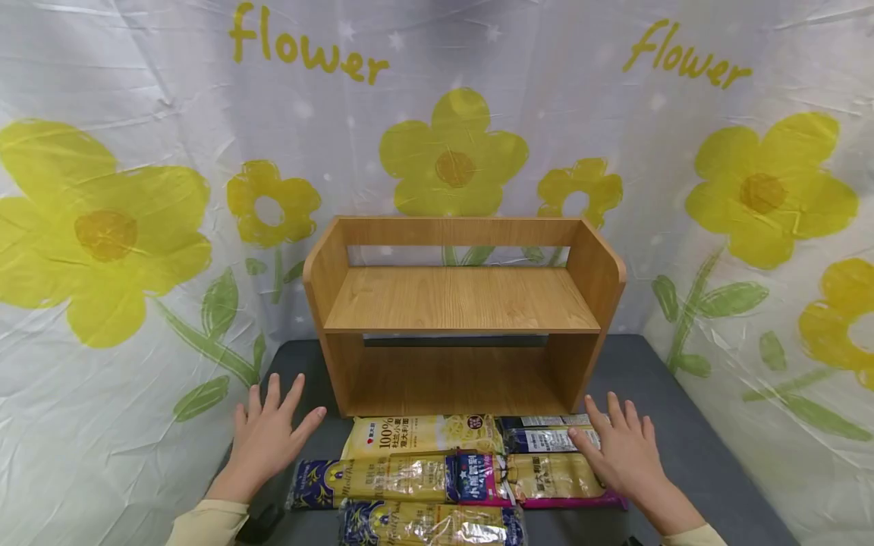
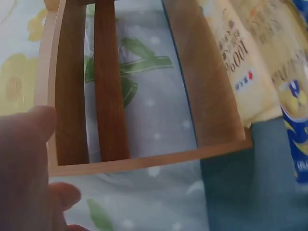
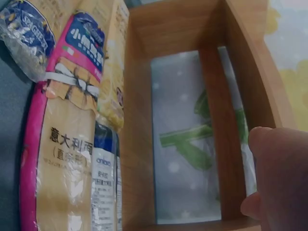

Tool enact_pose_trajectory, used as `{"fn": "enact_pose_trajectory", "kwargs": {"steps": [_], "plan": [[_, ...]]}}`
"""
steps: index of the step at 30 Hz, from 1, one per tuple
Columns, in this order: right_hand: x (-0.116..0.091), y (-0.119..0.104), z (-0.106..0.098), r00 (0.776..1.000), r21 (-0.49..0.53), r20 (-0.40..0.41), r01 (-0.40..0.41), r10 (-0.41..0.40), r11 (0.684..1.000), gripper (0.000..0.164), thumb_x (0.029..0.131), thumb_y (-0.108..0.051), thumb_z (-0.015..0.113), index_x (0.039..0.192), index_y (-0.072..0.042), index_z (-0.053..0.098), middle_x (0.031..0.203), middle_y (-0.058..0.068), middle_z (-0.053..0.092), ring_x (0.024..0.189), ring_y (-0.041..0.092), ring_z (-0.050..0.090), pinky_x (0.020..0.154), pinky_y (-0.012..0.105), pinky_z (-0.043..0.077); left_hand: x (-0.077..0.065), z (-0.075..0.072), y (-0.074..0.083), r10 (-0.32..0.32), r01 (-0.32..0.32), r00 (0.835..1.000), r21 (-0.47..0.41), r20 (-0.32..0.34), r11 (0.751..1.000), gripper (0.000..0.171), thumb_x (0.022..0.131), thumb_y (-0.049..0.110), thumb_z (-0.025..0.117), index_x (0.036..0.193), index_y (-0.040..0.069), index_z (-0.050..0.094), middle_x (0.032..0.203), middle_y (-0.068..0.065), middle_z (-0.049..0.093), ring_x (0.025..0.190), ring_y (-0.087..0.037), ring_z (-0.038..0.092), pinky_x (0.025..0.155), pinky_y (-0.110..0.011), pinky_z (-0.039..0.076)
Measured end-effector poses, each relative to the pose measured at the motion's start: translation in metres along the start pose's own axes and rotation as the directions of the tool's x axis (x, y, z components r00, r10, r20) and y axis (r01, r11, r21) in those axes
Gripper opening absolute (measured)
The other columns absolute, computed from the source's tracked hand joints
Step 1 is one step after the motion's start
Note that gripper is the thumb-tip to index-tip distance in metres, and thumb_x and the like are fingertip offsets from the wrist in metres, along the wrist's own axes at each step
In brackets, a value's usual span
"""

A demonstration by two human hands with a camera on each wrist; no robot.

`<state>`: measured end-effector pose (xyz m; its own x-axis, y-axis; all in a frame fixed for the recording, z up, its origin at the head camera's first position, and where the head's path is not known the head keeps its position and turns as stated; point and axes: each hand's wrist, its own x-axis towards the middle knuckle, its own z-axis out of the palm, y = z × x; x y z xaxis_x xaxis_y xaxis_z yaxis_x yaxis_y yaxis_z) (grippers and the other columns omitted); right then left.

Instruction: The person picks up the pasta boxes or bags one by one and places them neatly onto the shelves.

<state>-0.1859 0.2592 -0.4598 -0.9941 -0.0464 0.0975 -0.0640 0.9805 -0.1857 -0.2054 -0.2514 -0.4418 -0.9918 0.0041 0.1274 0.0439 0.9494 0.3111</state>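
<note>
My left hand [image 1: 266,436] hovers left of the pasta packs, fingers spread and holding nothing. On the other side my right hand [image 1: 623,451] is likewise spread, beside or over the right end of a pink-edged spaghetti pack [image 1: 556,479]. Two blue-and-gold pasta packs, one behind [image 1: 389,479] and one in front [image 1: 430,525], lie on the table. A pale yellow pasta bag [image 1: 423,436] and dark blue packs with white labels [image 1: 546,440] lie behind them. Both wrist views show fingers by the wooden shelf's [image 1: 464,299] edges; contact cannot be told there.
The two-tier shelf stands on a dark grey table [image 1: 683,425], right behind the packs. A white curtain [image 1: 519,45] with yellow flowers hangs behind and on both sides. A small black object [image 1: 259,523] lies near my left wrist.
</note>
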Motion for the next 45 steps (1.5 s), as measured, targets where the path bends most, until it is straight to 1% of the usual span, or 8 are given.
{"fn": "enact_pose_trajectory", "kwargs": {"steps": [5,10,14,17,21,25,33,45], "plan": [[-0.004,-0.004,0.003,1.000,-0.002,-0.020,0.018,-0.018,1.000,0.075,0.094,-0.063,0.042,0.144,-0.007,0.046,0.148,0.037,0.033,0.134,0.061,0.025,0.102,0.076,0.018,0.032,0.012,0.000,-0.048,0.054,0.998,-0.180,0.037,0.982,0.093,0.093,0.066,0.041,0.156,0.007,0.008,0.156,-0.037,0.006,0.138,-0.063,0.006,0.104,-0.076,0.007],[-0.007,-0.005,0.007,1.000,-0.007,-0.021,0.022,-0.022,1.000,0.075,0.094,-0.062,0.043,0.144,-0.007,0.046,0.148,0.036,0.033,0.134,0.061,0.026,0.102,0.075,0.019,0.072,0.026,0.003,-0.119,0.132,0.991,-0.417,0.058,0.899,0.096,0.093,0.059,0.049,0.156,0.008,-0.003,0.160,-0.029,0.009,0.142,-0.052,0.017,0.111,-0.065,0.021],[-0.011,-0.005,0.012,1.000,0.022,-0.007,0.021,-0.021,1.000,0.071,0.095,-0.059,0.045,0.145,-0.007,0.045,0.150,0.035,0.031,0.135,0.060,0.025,0.103,0.075,0.018,0.095,0.034,0.009,-0.190,0.152,0.982,-0.568,-0.009,0.809,0.090,0.093,0.047,0.057,0.157,0.010,0.006,0.155,-0.027,0.029,0.137,-0.046,0.036,0.106,-0.058,0.036],[-0.012,-0.006,0.014,1.000,0.042,0.002,0.015,-0.015,0.999,0.072,0.095,-0.060,0.043,0.145,-0.008,0.045,0.151,0.035,0.030,0.136,0.060,0.023,0.103,0.076,0.017,0.107,0.036,0.015,-0.228,0.128,0.970,-0.605,-0.090,0.786,0.073,0.093,0.038,0.059,0.152,0.009,0.026,0.143,-0.027,0.047,0.126,-0.044,0.050,0.100,-0.055,0.043],[-0.013,-0.007,0.016,1.000,0.032,-0.003,0.011,-0.011,0.999,0.073,0.095,-0.062,0.042,0.145,-0.008,0.045,0.151,0.034,0.031,0.136,0.059,0.025,0.102,0.075,0.018,0.116,0.036,0.018,-0.272,0.113,0.944,-0.595,-0.185,0.796,0.043,0.094,0.028,0.056,0.129,0.002,0.051,0.127,-0.026,0.060,0.113,-0.043,0.058,0.093,-0.053,0.046],[-0.012,-0.007,0.015,1.000,0.020,-0.015,0.013,-0.013,1.000,0.072,0.095,-0.060,0.043,0.145,-0.008,0.046,0.150,0.034,0.032,0.136,0.058,0.026,0.102,0.075,0.019,0.120,0.033,0.019,-0.292,0.107,0.927,-0.581,-0.236,0.807,0.032,0.096,0.022,0.051,0.118,0.000,0.057,0.120,-0.027,0.063,0.108,-0.043,0.059,0.090,-0.053,0.046],[-0.011,-0.007,0.015,0.999,0.027,-0.045,0.026,-0.025,0.999,0.066,0.096,-0.053,0.048,0.143,-0.007,0.047,0.149,0.034,0.034,0.135,0.058,0.027,0.103,0.074,0.020,0.122,0.029,0.021,-0.280,0.115,0.936,-0.568,-0.213,0.815,0.038,0.098,0.023,0.047,0.128,0.000,0.054,0.128,-0.027,0.059,0.117,-0.044,0.056,0.096,-0.054,0.044],[-0.012,-0.004,0.013,0.999,0.006,-0.036,0.028,-0.028,1.000,0.067,0.095,-0.054,0.048,0.143,-0.007,0.048,0.148,0.034,0.035,0.134,0.059,0.030,0.103,0.074,0.022,0.122,0.031,0.024,-0.270,0.113,0.942,-0.568,-0.200,0.815,0.040,0.098,0.023,0.045,0.130,0.000,0.053,0.128,-0.027,0.060,0.114,-0.043,0.058,0.094,-0.053,0.046]]}}
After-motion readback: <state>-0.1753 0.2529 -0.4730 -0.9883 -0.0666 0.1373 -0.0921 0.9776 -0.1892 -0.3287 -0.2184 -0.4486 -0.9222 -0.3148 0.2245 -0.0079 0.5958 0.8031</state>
